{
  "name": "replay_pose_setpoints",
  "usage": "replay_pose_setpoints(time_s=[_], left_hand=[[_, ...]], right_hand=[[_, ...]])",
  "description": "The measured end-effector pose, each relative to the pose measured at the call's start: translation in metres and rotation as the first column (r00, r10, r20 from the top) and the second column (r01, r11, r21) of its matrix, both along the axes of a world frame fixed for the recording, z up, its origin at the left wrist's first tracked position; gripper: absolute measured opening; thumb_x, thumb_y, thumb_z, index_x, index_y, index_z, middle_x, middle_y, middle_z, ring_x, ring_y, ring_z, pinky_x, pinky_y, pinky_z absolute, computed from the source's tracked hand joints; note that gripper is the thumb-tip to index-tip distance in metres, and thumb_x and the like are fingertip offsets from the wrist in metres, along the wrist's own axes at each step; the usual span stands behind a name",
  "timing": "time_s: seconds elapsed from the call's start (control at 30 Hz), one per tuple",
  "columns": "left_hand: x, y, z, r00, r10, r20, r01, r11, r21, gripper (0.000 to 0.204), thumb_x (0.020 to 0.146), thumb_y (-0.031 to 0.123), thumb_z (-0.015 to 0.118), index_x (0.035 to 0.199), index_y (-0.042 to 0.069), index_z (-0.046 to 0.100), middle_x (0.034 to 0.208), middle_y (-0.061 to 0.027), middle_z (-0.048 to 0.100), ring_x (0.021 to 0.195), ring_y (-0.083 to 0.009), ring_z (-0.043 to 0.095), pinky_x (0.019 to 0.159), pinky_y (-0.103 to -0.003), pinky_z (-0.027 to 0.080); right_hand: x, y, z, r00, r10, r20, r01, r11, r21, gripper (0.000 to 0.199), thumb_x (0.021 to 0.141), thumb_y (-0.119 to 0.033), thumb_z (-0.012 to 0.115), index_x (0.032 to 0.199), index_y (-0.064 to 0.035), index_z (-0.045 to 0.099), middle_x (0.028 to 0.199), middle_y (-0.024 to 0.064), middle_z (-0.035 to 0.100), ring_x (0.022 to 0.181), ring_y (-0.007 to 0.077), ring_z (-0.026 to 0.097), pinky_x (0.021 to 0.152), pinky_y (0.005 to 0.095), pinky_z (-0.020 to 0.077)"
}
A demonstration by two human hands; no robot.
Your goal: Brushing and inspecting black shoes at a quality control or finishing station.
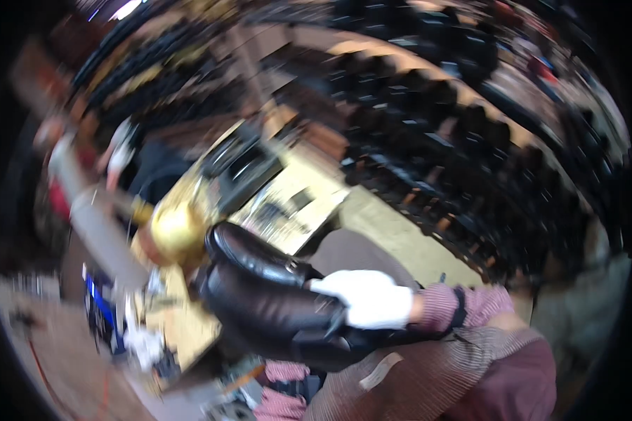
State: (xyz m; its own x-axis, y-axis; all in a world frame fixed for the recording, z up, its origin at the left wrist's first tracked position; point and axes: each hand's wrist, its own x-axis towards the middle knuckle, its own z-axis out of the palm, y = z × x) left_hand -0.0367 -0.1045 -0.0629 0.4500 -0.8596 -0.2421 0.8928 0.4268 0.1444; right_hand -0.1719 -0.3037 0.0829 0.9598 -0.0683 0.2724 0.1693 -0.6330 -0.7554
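- Black glossy leather: a shoe (260,288) fills the near middle of the view, toe pointing to the far left, heel toward the person.
- Right hand (369,298), in a white glove, lies across the top of the shoe near its opening. Grip looks closed over the upper, fingers curled on the leather; motion blur keeps me from saying how tight.
- Striped pink sleeve (463,309) runs off to the right from that glove.
- Left hand: mostly hidden under the shoe. A bit of striped cuff (284,370) shows below it near the bottom edge. Cannot tell whether that grip is closed or what it has hold of; it may support the sole from beneath.
- Brass-coloured rounded fitting (175,231) sits just to the far left of the toe, touching or nearly so; blur prevents a firmer call.
- Table (182,326) below and to the left is yellowish, cluttered with small items, one blue (98,305).
- Far right: long curved shelves (435,140) packed with dark shoes.
- Judgement: shoe is held up off the table and seems to be brought to, or worked against, the brass fitting. Next move likely calls for steadying the shoe with both hands and keeping the toe lined up on that fitting.
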Motion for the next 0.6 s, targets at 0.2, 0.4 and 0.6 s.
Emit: replay_pose_setpoints(time_s=[0.2, 0.4, 0.6], left_hand=[[-0.026, -0.072, 0.071, 0.904, -0.234, 0.358, 0.163, 0.962, 0.219, 0.068, 0.101, 0.051, 0.061, 0.152, 0.009, 0.045, 0.144, -0.0137, 0.058, 0.124, -0.0279, 0.061, 0.106, -0.045, 0.05], [-0.062, -0.045, 0.115, 0.713, -0.202, 0.672, -0.03, 0.948, 0.317, 0.079, 0.102, 0.062, 0.052, 0.163, 0.015, 0.032, 0.145, -0.0179, 0.055, 0.12, -0.0291, 0.062, 0.101, -0.045, 0.051], [-0.05, -0.024, 0.088, 0.7, -0.21, 0.683, -0.086, 0.924, 0.372, 0.096, 0.094, 0.076, 0.05, 0.166, 0.017, 0.024, 0.146, -0.0205, 0.054, 0.12, -0.0315, 0.062, 0.102, -0.046, 0.051]], right_hand=[[-0.044, -0.047, 0.03, 0.961, 0.047, -0.272, 0.001, 0.985, 0.173, 0.039, 0.095, -0.04, 0.06, 0.11, -0.0053, 0.071, 0.099, 0.0215, 0.071, 0.094, 0.0401, 0.069, 0.087, 0.0444, 0.0535], [-0.135, -0.148, 0.108, 0.775, -0.615, 0.148, 0.632, 0.751, -0.191, 0.022, 0.087, -0.019, 0.068, 0.1, -0.0028, 0.073, 0.087, 0.0205, 0.07, 0.084, 0.0378, 0.07, 0.077, 0.0442, 0.0563], [-0.166, -0.289, 0.226, 0.776, -0.576, 0.256, 0.399, 0.134, -0.907, 0.017, 0.085, -0.014, 0.064, 0.096, -0.0134, 0.077, 0.089, 0.016, 0.073, 0.082, 0.0379, 0.07, 0.075, 0.0442, 0.0553]])
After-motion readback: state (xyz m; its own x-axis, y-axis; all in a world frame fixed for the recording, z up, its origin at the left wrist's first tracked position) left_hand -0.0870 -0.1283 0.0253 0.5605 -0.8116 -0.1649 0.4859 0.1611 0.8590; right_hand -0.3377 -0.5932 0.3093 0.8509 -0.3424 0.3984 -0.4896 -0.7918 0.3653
